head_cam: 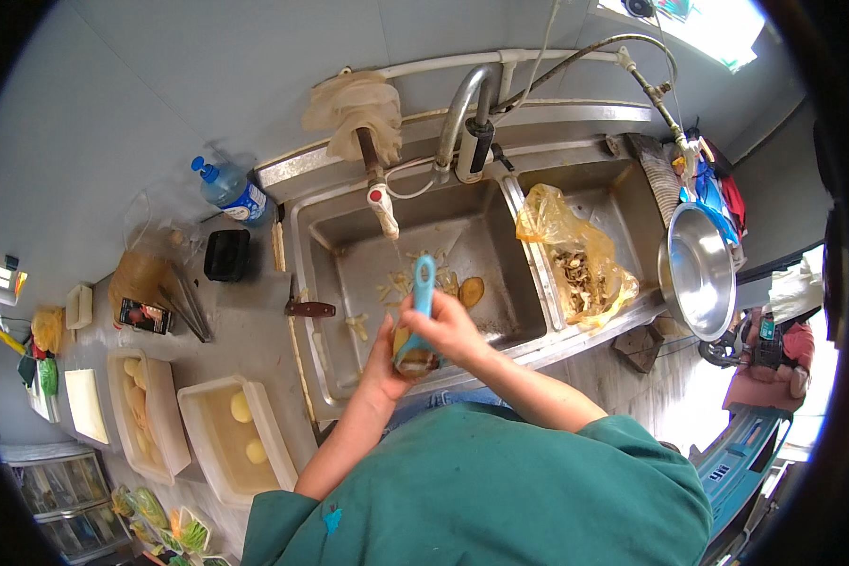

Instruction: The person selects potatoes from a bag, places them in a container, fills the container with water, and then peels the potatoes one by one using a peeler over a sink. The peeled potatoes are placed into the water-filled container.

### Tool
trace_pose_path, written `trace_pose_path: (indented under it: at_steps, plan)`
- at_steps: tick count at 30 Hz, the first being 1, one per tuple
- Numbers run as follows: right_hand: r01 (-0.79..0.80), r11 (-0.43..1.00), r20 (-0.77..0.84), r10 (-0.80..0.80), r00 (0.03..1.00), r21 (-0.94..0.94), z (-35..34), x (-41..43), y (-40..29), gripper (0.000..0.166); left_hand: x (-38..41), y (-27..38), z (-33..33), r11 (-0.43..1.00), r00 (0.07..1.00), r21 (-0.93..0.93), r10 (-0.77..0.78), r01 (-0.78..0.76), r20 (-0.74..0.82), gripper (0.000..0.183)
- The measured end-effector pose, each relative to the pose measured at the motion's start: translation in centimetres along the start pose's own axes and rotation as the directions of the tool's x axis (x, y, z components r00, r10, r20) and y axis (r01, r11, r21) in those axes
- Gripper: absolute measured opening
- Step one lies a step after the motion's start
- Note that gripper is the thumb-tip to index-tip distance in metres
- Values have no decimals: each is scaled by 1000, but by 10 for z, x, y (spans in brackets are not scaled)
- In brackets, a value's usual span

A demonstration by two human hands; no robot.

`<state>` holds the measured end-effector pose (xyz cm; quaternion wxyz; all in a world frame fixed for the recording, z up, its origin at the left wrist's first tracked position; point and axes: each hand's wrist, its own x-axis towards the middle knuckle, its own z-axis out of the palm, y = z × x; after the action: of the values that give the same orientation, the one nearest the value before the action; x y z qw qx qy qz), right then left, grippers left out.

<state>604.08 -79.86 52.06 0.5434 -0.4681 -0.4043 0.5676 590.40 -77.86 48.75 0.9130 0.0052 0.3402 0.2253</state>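
Note:
Above the front of the steel sink basin, my left hand holds a partly peeled potato. My right hand grips a light-blue peeler, its head against the potato and partly hidden by my fingers. Pale peelings are scattered on the basin floor. Beside them lies a brown unpeeled potato. A tap with a red-marked white spout runs a thin stream into the basin.
A cleaver lies at the basin's left rim, handle overhanging. Left of it stand a tub of water with peeled potatoes and a second tub. A yellow bag of scraps lies in the right basin, near a steel bowl.

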Motion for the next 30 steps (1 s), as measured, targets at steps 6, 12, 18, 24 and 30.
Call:
trace_pose_path:
  at_steps: [6, 12, 18, 24, 30]
  plan:
    - [-177, 968, -365, 232, 902, 177, -45, 49, 51, 21, 5, -3, -6, 996, 992, 55, -73, 67, 103, 51]
    - [-81, 941, -455, 233, 859, 330, -44, 28, 35, 16, -1, -6, 2, 992, 1000, -126, -19, 22, 21, 60]
    - [-173, 978, -61, 181, 982, 118, -6, 15, -5, 19, 2, -4, 13, 992, 997, -104, -70, 73, 31, 51]
    - [-222, 974, -648, 197, 735, 44, -76, 60, 61, 25, -5, -13, 4, 965, 963, -190, -137, 183, 231, 55]
    - [-90, 963, -251, 155, 956, 253, -15, 21, 2, 19, -6, 2, 6, 999, 1000, -43, 1, -2, -30, 53]
